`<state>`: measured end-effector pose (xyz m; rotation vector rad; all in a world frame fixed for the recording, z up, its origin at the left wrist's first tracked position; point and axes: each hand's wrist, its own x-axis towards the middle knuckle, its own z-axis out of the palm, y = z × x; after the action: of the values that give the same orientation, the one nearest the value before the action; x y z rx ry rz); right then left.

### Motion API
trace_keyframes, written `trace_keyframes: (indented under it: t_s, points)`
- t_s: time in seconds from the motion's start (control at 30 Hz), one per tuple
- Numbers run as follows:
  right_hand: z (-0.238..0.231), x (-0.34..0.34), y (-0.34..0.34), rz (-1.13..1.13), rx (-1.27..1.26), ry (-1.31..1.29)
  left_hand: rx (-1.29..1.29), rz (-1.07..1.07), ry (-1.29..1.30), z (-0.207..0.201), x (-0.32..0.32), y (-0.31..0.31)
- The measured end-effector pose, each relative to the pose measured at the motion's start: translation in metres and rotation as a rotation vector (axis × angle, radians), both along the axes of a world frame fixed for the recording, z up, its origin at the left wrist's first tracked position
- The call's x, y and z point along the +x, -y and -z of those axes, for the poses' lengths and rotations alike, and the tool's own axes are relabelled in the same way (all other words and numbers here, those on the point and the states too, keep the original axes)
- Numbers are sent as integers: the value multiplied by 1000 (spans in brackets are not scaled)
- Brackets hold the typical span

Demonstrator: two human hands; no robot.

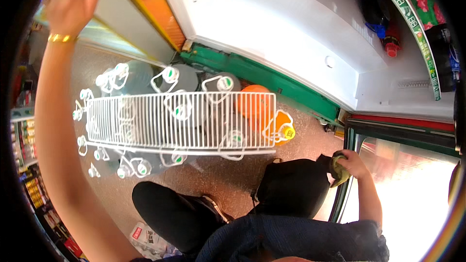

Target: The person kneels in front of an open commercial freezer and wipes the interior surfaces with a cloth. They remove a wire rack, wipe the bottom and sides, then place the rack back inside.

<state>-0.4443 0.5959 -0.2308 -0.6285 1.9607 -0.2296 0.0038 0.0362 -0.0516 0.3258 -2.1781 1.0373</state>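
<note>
So the right hand (353, 164) is closed around a crumpled yellow-green cloth (339, 169), held low against the edge of the open cooler's door frame (350, 136), right by the person's knee. The left hand (73, 0) is way up and across from that grip, fingers spread and holding nothing, palm resting on or near the swung-open glass door (121, 24); I can't tell if it actually touches. Judging by how things lie, the clearing-out part looks done: the white cooler floor (272, 29) up and ahead of the cloth is bare, a white wire shelf (179, 121) is out and lying across a bunch of big clear jugs (184, 80) on the ground off to the left of the cloth hand, with an orange jug (264, 111) closest to it. The wiping itself looks like it's in progress or barely started; I see no obvious wet streaks either way. A few dark bottles (383, 19) sit up on a shelf above the cloth. Hard to read: the lower right is blown out by glare, the cloth is partly hidden in the fist, and the jugs under the wire shelf blur together.
</note>
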Motion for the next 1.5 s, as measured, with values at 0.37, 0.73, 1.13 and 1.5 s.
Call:
trace_keyframes:
  t_s: [0.37,0.73,1.13,1.5]
  points:
    - [-87,65,31,-129,-484,-600,315,-58,-75,-7,2,-57]
    - [-102,223,123,-167,-595,258,1980,-189,-572,161,152,-332]
    - [-35,291,155,349,62,756,2386,-70,-2010,191,172,-263]
    - [-53,284,131,-39,-99,600,2593,117,-2069,199,164,-235]
